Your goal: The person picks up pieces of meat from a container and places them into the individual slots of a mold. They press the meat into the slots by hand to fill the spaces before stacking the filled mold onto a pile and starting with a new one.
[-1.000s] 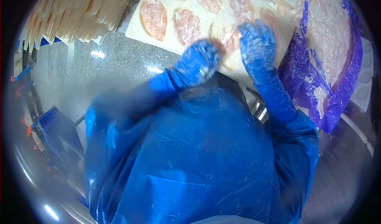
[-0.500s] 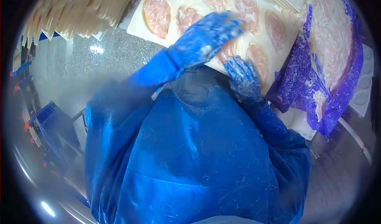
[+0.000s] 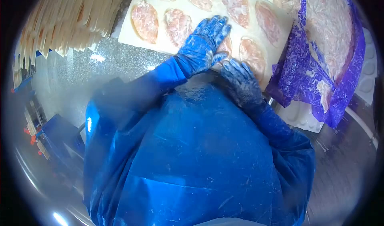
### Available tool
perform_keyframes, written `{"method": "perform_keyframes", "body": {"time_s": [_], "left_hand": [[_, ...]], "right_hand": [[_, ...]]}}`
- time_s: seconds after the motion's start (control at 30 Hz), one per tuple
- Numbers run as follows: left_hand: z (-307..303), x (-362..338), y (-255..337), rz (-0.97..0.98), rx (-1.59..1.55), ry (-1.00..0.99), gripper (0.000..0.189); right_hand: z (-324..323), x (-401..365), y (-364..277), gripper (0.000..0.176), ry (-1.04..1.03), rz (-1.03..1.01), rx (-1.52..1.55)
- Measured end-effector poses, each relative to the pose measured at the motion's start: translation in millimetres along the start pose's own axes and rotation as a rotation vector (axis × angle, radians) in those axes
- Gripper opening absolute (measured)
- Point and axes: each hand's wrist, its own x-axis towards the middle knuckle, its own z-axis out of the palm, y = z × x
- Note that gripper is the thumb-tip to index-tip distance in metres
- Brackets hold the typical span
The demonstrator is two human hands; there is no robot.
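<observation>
My left hand (image 3: pixel 204 44), in a wet blue glove, lies flat with fingers stretched out on the near edge of a white moulded tray (image 3: pixel 128 34). Its palm and fingers partly cover a pale pink piece of raw meat (image 3: pixel 225 46) in one hollow. Close by on the right, my right hand (image 3: pixel 242 80) rests at the tray's near rim, fingers extended and smeared with white bits. Just beyond those fingers sits another meat piece (image 3: pixel 252 54). Further pieces fill hollows around, such as one (image 3: pixel 178 27) left of my left hand. Neither hand grips anything.
On the right, a purple plastic sheet (image 3: pixel 288 72) holds a large heap of shredded pale meat (image 3: pixel 328 30). White moulded trays (image 3: pixel 300 114) lie beneath it. A stack of thin, stained boards or trays (image 3: pixel 72 18) stands at upper left, beside a shiny metal surface (image 3: pixel 100 64).
My left hand has drawn back left from over the middle of the tray and now lies flat nearer its edge. My right hand has shifted slightly left. The view has moved a little.
</observation>
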Motion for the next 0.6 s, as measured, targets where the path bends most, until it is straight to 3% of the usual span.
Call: {"method": "perform_keyframes", "body": {"time_s": [0.07,0.17,0.23,0.3,0.37,0.43,0.47,0.57,0.6], "left_hand": [[1,0,5,-0.015,-0.041,-0.010,0.078],[1,1,0,-0.025,-0.020,-0.003,0.076],[2,1,-8,-0.130,-0.374,0.238,0.072],[-7,-2,-24,-0.158,-0.047,0.404,0.071],[-19,0,-11,-0.216,-0.184,0.132,0.068],[-2,-2,1,-0.020,-0.002,0.086,0.072],[-3,1,-1,-0.028,-0.027,0.051,0.075],[-14,-6,11,-0.194,-0.026,0.168,0.076],[-12,-10,20,-0.162,-0.030,0.225,0.077]], "right_hand": [[0,-7,9,0.066,0.002,-0.040,-0.005],[-12,13,27,0.072,0.192,0.130,-0.033],[-1,18,44,0.077,0.101,0.193,-0.204],[-10,13,40,0.081,0.084,0.234,-0.099],[-11,11,39,0.082,0.287,0.307,-0.110],[-3,14,41,0.080,0.184,0.260,-0.074],[-4,19,46,0.077,0.155,0.237,-0.088],[-18,18,57,0.069,0.165,0.216,0.050],[-28,16,64,0.067,0.351,0.276,0.213]]}}
